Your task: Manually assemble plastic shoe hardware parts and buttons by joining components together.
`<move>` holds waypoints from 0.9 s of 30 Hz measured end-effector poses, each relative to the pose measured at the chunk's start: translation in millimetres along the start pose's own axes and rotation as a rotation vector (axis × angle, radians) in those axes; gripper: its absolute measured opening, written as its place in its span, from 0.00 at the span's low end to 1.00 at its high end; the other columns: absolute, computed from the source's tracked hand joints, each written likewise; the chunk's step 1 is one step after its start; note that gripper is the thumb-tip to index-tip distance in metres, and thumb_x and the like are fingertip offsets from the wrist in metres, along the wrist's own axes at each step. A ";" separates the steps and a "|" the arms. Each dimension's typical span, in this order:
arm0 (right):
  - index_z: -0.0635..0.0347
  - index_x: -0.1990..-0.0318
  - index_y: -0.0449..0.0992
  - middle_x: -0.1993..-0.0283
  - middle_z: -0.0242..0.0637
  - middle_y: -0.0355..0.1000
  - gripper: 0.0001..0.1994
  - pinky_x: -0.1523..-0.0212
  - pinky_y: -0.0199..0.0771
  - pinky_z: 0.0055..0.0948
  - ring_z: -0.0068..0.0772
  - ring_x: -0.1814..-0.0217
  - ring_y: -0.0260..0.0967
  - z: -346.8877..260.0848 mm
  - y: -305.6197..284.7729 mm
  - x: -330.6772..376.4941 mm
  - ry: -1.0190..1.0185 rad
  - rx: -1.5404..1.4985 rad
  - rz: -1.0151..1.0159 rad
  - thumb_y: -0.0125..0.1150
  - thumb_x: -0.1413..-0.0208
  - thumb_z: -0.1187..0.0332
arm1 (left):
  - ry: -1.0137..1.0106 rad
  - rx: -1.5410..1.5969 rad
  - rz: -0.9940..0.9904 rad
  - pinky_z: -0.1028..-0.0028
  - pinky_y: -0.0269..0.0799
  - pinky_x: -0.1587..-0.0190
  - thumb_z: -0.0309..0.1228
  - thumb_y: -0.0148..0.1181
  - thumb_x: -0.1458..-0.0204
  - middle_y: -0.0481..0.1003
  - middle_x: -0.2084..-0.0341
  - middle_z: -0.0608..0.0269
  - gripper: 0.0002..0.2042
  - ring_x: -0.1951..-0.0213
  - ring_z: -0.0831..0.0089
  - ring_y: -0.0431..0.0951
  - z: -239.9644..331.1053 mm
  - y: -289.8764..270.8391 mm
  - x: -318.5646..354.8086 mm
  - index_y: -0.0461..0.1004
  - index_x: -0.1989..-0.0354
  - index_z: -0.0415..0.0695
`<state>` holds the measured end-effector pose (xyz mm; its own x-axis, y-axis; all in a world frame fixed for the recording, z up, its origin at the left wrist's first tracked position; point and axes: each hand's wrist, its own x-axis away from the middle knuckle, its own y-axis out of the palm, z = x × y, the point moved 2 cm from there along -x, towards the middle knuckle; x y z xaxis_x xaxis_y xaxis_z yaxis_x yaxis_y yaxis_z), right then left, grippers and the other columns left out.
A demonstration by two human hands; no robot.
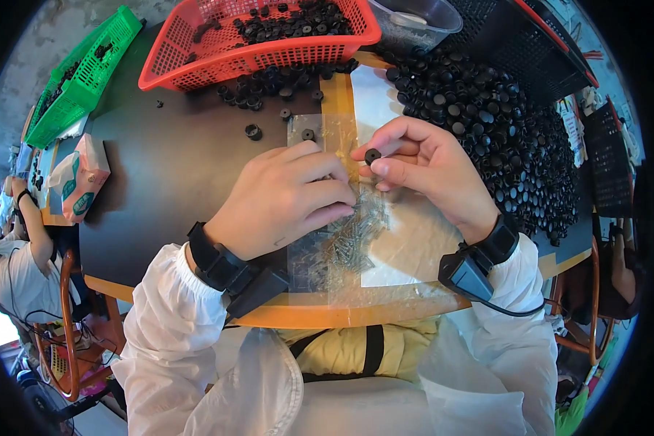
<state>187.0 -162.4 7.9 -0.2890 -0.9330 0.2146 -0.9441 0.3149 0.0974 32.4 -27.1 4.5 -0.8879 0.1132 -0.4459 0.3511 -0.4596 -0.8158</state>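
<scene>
- Dark table (174, 160), orange-edged: spread beneath both hands; a pale sheet is laid on it under the grip
- Heap of black caps (487, 116): piled just right of the grip and beyond it, reaching to the table's far right edge
- Red basket (258, 36): set beyond the grip, to its left; more black caps are held in it and spilled at its foot
- Green basket (83, 73): placed far left of the grip, well apart
- Clear bowl (414, 20): stood beyond the grip, just right of the red basket
- Tissue packet (80, 178): laid well left of the grip, at the table's left edge
- Left hand (287, 200): curled palm-down just left of the grip, fingertips bent onto the screws; whether anything is pinched cannot be told
- Right hand (432, 171): thumb and forefinger are closed on the small black cap
- Pile of small screws (356, 232) on clear film: gathered just below the grip, under the left fingertips
- Small black cap (372, 155): clamped at the right fingertips, raised over the sheet, close to the left hand's fingers
</scene>
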 end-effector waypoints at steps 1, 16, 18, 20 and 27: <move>0.61 0.58 0.70 0.57 0.36 0.74 0.09 0.60 0.74 0.20 0.19 0.60 0.72 1.1 -0.3 -0.5 0.002 -0.002 0.000 0.61 0.45 0.76 | -0.001 0.001 -0.002 0.70 0.71 0.67 0.28 0.69 0.60 0.73 0.70 0.71 0.07 0.67 0.69 0.74 -0.6 0.7 -0.2 0.79 0.70 0.50; 0.64 0.61 0.74 0.60 0.31 0.74 0.11 0.54 0.74 0.20 0.19 0.58 0.73 8.5 10.1 6.1 -0.188 0.051 0.023 0.67 0.51 0.80 | -0.184 0.221 0.395 0.72 0.71 0.63 0.22 0.70 0.62 0.75 0.70 0.64 0.10 0.66 0.67 0.76 1.6 -13.0 2.6 0.79 0.70 0.45; 0.64 0.61 0.74 0.60 0.31 0.74 0.11 0.54 0.74 0.20 0.19 0.58 0.73 8.3 12.6 6.3 -0.192 0.043 0.023 0.67 0.51 0.80 | -0.131 0.142 0.372 0.73 0.70 0.65 0.22 0.71 0.63 0.75 0.70 0.66 0.10 0.68 0.68 0.76 2.3 -14.2 1.2 0.79 0.70 0.46; 0.64 0.60 0.74 0.60 0.32 0.74 0.11 0.54 0.75 0.20 0.18 0.59 0.73 7.5 14.0 6.3 -0.230 0.068 0.037 0.67 0.51 0.80 | -0.112 0.087 0.377 0.73 0.70 0.67 0.22 0.71 0.64 0.75 0.71 0.68 0.11 0.69 0.69 0.75 3.3 -14.2 1.7 0.79 0.70 0.47; 0.65 0.61 0.74 0.60 0.31 0.74 0.11 0.57 0.75 0.19 0.17 0.60 0.72 5.9 14.4 7.2 -0.272 0.165 0.103 0.68 0.52 0.79 | -0.036 -0.209 0.400 0.74 0.67 0.73 0.24 0.71 0.69 0.75 0.73 0.72 0.13 0.75 0.72 0.73 6.3 -15.4 -0.4 0.77 0.72 0.51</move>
<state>170.4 -165.6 5.1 -0.3952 -0.9170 -0.0544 -0.9141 0.3984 -0.0750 25.5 -25.6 19.5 -0.6789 -0.0696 -0.7310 0.7178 -0.2724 -0.6407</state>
